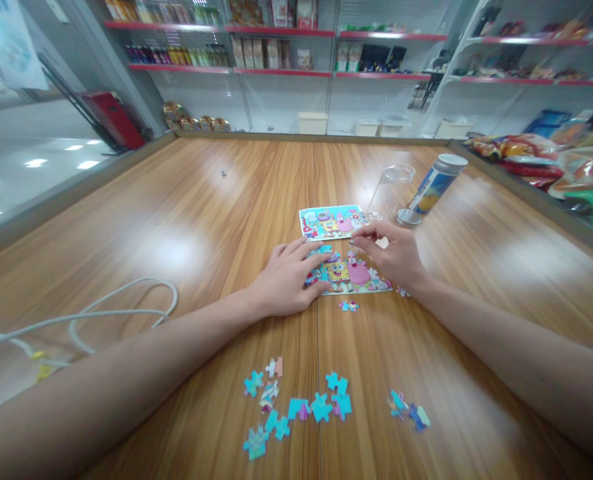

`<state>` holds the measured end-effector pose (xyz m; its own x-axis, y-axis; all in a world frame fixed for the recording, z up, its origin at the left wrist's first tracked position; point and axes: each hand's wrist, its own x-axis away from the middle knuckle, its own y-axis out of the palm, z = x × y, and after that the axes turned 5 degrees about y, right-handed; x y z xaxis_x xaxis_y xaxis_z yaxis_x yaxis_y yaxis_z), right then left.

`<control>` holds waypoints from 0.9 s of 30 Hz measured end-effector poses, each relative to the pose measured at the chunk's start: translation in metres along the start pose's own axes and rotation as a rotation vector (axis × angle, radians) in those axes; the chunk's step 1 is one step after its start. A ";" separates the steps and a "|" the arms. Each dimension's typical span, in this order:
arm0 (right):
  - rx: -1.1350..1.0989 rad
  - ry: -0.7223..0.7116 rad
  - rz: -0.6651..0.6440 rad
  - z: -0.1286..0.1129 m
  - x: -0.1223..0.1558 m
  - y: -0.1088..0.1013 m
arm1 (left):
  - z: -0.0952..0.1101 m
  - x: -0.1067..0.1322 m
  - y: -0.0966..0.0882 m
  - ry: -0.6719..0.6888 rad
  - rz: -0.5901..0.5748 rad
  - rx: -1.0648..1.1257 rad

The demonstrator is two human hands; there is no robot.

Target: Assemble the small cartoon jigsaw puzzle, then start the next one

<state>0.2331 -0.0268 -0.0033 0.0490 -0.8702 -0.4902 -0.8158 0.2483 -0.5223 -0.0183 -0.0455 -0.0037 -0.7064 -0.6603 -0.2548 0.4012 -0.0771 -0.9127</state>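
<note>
My left hand [291, 277] lies open and flat, fingers spread, over the left part of a partly joined jigsaw puzzle [359, 272] with cartoon figures. Thumb and forefinger of my right hand [394, 250] are pinched at the puzzle's upper edge, on a small puzzle piece mostly hidden by the fingertips. Just beyond lies the picture card [331, 223], showing the same figures. A loose piece pair [349, 306] sits below the puzzle. Closer to me are several mostly blue loose pieces [321, 407], with a few more [410, 410] to their right.
Behind my right hand stand a clear jar [389, 190] and a printed canister [436, 187], with a metal lid [408, 217] by its base. A white cable [121, 312] loops at the left. Snack bags [521, 153] lie past the right edge; stocked shelves [281, 71] stand behind.
</note>
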 end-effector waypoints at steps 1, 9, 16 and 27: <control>-0.003 -0.007 -0.014 -0.001 0.001 0.001 | 0.000 0.000 -0.001 -0.002 -0.004 0.000; 0.006 -0.136 -0.133 -0.002 0.005 0.003 | 0.002 0.000 -0.004 -0.017 -0.006 0.026; -0.182 0.209 -0.288 0.022 -0.016 -0.013 | 0.002 0.000 -0.005 0.003 -0.008 0.028; -0.292 0.230 -0.498 0.026 -0.019 -0.018 | 0.003 0.000 -0.007 0.019 -0.019 0.022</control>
<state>0.2617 -0.0036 -0.0026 0.3659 -0.9289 -0.0569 -0.8523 -0.3098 -0.4214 -0.0195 -0.0473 0.0033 -0.7250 -0.6441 -0.2441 0.4006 -0.1061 -0.9101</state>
